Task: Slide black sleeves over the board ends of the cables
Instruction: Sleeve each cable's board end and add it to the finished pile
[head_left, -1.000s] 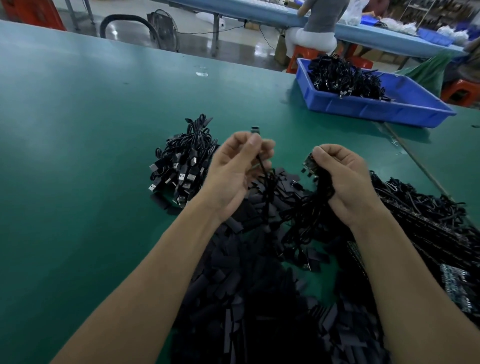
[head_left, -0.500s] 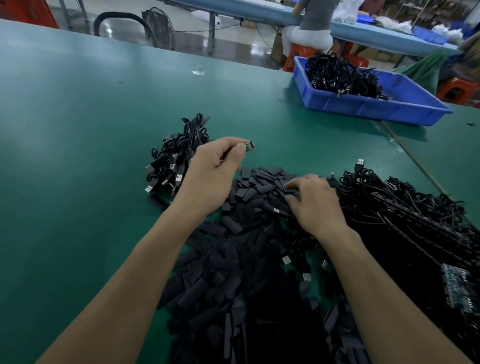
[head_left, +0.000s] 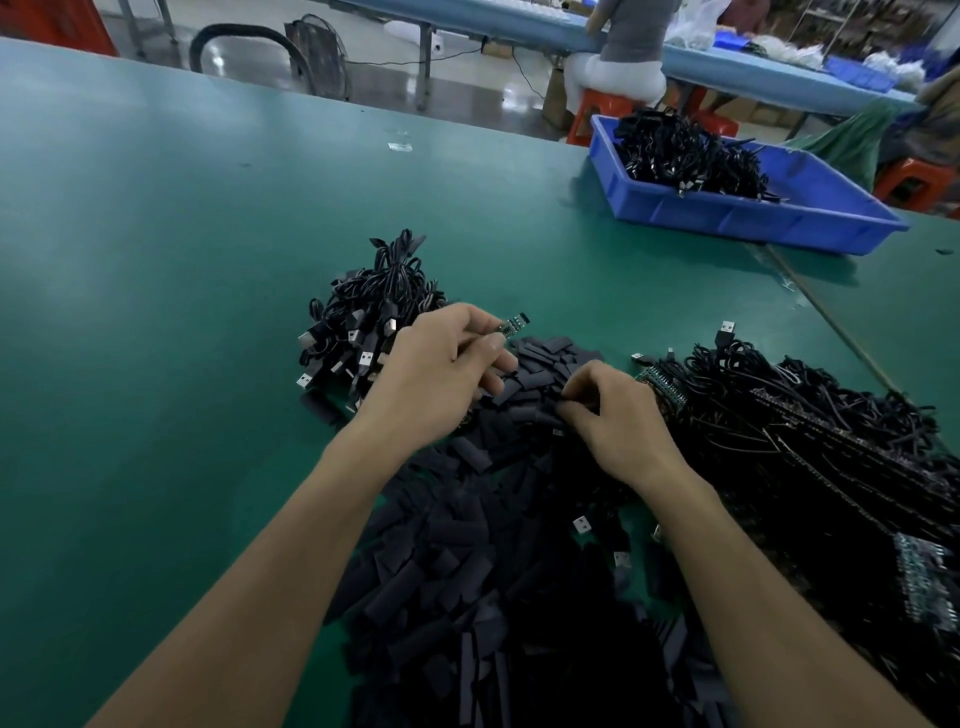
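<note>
Nearest, the heap of black sleeves (head_left: 467, 561), and the right hand (head_left: 613, 423) is down on it, fingers curled: whether they've pinched one, black on black, I can't tell. Just beyond to the left, the left hand (head_left: 441, 374) pinches a cable's green board end (head_left: 514, 326), its tip poking out above the heap's far edge — cable bundle (head_left: 369, 317) behind it.

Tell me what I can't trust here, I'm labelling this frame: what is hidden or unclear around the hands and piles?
Head view, the only one:
Right hand: curled fingers hide whether it pinches a sleeve from the sleeve pile.
Cable behind the board: hidden inside the left hand.
Boards at right: dark, cut by the frame edge.
Cables in the blue bin: too far to tell if sleeved.
</note>
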